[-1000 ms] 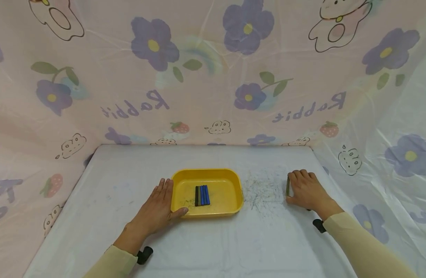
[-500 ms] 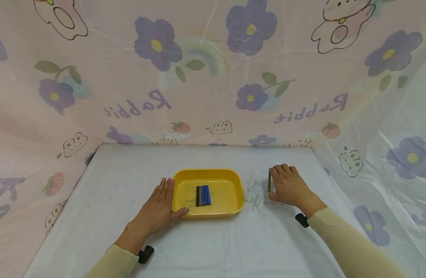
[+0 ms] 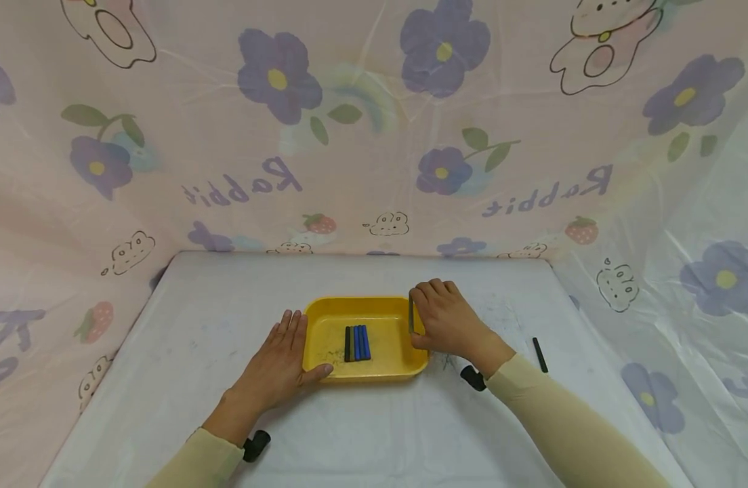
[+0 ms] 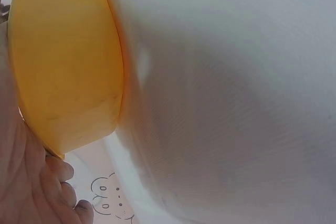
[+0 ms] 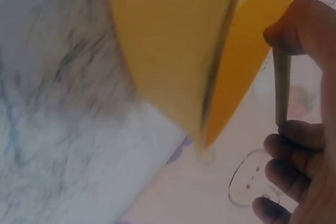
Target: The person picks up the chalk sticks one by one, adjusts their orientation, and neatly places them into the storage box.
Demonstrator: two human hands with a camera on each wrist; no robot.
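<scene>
In the head view a yellow tray (image 3: 389, 346) stands on the table. Several pastel sticks (image 3: 361, 343) lie side by side in it: a black one at left, an olive one, then blue ones. My left hand (image 3: 270, 369) rests along the tray's left side, fingers straight, thumb over the near rim. Above the tray's right end, my right hand (image 3: 450, 322) pinches an olive-green pastel stick (image 5: 282, 87) by its two ends between thumb and finger. The left wrist view shows the tray's outer wall (image 4: 68, 61) beside the palm.
A single black pastel stick (image 3: 540, 354) lies on the white table cover (image 3: 374, 434) to the right. Dark smudges and crumbs (image 3: 502, 308) mark the cover right of the tray. Printed curtains (image 3: 362, 156) enclose the back and sides.
My right hand has carried the olive-green pastel stick leftward from the table's right side to over the tray. The black stick there has come into sight. The left hand keeps its place.
</scene>
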